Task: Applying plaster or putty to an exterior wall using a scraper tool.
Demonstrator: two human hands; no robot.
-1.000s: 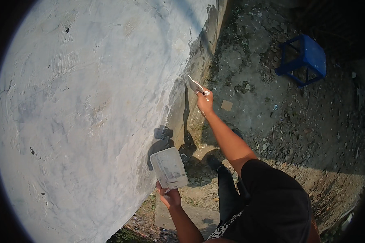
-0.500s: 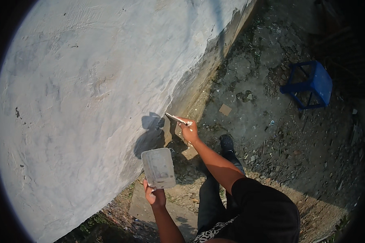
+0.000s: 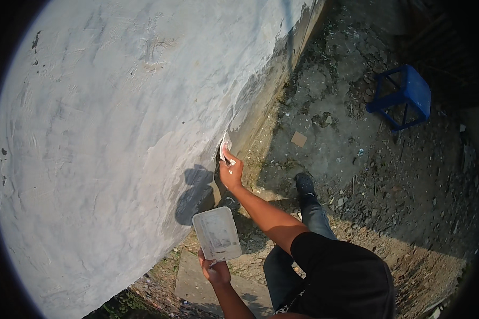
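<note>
My right hand (image 3: 231, 173) grips a putty knife (image 3: 226, 142) smeared with white paste. Its blade lies against the lower part of the white-coated wall (image 3: 117, 138), where the coat borders a bare grey strip (image 3: 258, 106). White paste also sticks to the thumb side of this hand. Lower down, my left hand (image 3: 216, 271) holds a shallow, translucent rectangular plastic tub (image 3: 217, 234) by its near end, fingers closed on the rim. Streaks of whitish residue coat the tub's inside. Shadows of my body fall on the wall beside the tub.
A blue plastic stool (image 3: 404, 99) lies tipped on the rough ground to the right. A small brown square piece (image 3: 298, 139) is near the wall base. My dark shoe (image 3: 304, 184) stands on the gravelly concrete. A slab (image 3: 197, 282) sits below the tub.
My right hand has moved left and slightly down, and the putty knife has turned more upright against the wall. The tub in my left hand has shifted right and down in view.
</note>
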